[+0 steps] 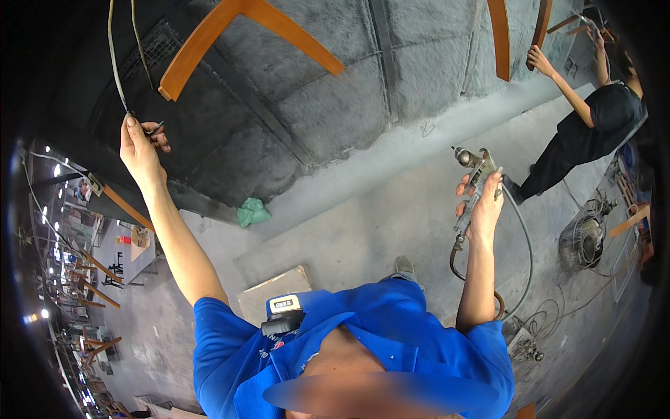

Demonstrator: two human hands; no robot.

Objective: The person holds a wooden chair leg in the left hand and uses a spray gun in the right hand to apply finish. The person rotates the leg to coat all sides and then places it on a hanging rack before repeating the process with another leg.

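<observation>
My left hand (143,157) is raised at the upper left, its fingers closed on the lower end of a hanging wire (116,70). A small dark hooked tip sticks out beside those fingers. On the right, my right hand (486,213) is wrapped round the handle of a metal spray gun (483,164), whose nozzle end points up and left. A grey hose (528,237) and a brown hose (453,262) run from the gun down past my forearm. Right of my left hand, an angled orange-brown wooden piece (202,45) hangs, apart from the hand.
Ahead stands a grey, fuzzy-coated wall (335,98). Green cloth (252,211) and a flat board (276,286) lie on the floor. At right, a person in dark clothes (600,119) holds a hanging wooden piece (540,31); a round metal pot (583,239) and loose hoses (551,314) are nearby.
</observation>
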